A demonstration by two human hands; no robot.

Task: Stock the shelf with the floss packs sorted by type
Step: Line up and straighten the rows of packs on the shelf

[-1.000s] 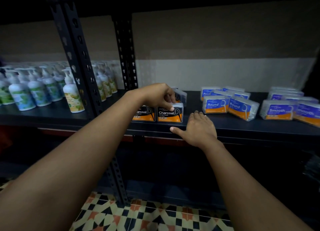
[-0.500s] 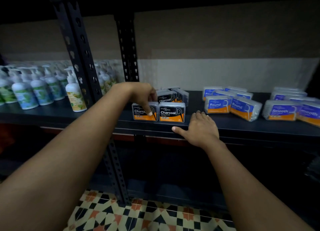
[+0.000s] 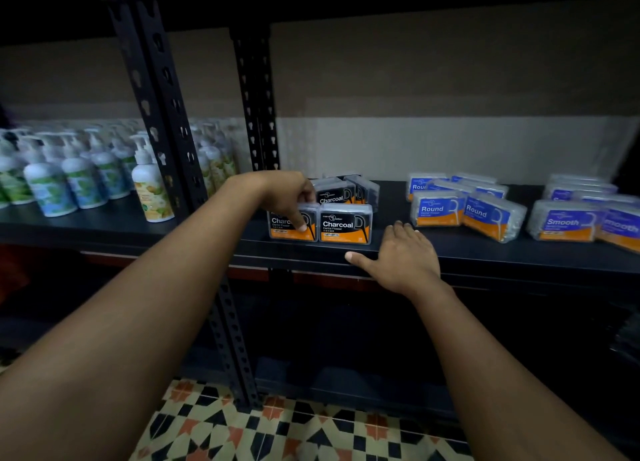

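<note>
On the dark shelf [image 3: 485,252] stand three groups of floss packs. Black-and-orange Charcoal packs sit at the left: two in front, others behind. My left hand [image 3: 289,197] grips the front left Charcoal pack [image 3: 294,223] from above, thumb on its label. The second front Charcoal pack [image 3: 344,223] stands right beside it. My right hand [image 3: 403,258] lies flat on the shelf's front edge, fingers spread, holding nothing. Blue-and-orange Round packs [image 3: 438,209] are in the middle. Smooth packs [image 3: 564,223] are at the right.
Pump bottles [image 3: 152,187] fill the neighbouring shelf bay at the left, behind black perforated uprights [image 3: 166,121]. A lower shelf lies in shadow below. Patterned floor tiles [image 3: 277,429] show at the bottom.
My left hand has moved from the right front Charcoal pack to the left front one and now holds it. My right hand has stayed on the shelf edge.
</note>
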